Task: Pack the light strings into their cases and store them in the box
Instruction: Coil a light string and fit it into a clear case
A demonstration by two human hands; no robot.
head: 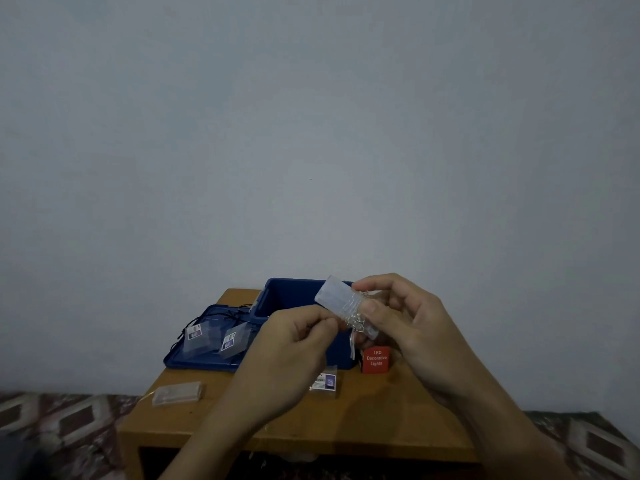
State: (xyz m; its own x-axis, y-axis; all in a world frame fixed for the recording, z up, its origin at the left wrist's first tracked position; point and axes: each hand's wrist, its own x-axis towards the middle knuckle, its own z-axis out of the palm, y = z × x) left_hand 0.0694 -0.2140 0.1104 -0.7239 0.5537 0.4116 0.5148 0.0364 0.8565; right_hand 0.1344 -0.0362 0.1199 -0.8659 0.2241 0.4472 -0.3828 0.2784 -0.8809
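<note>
1. At the far left a patterned floor covering [52, 420] runs out of the picture; its design is dim and blurred.
2. A clear flat case [177, 393] lies on the wooden table [346, 424] near its left edge. Its contents are too hazy to tell.
3. Behind it a blue lid [187, 362] lies flat, carrying two clear cases [207, 336] with small labels and a tangle of thin black wire [207, 317]. The label print cannot be read.
4. The blue box [277, 296] stands open just right of the lid. The hands hide its near wall and most of its right side.
5. The left hand [294, 344] hovers in front of the box, fingers curled, thumb and forefinger pinching the silver wire [356, 311]. The strand is too fine to follow into the pinch.
6. The light string [334, 296] is held in the air above the box's right part. Its pale, oblong battery pack has the wire wound round its middle. Its long axis slants from the upper left, far end, down to the lower right, near end.
7. A small labelled packet [325, 381] lies on the table under the hands, partly covered by the left one.
8. A red card [376, 358] reading "LED Decorative Lights" stands beside the box, its right edge hidden.
9. The right hand [408, 323] grips the pack's lower end, thumb across the front, fingers wrapped behind.
</note>
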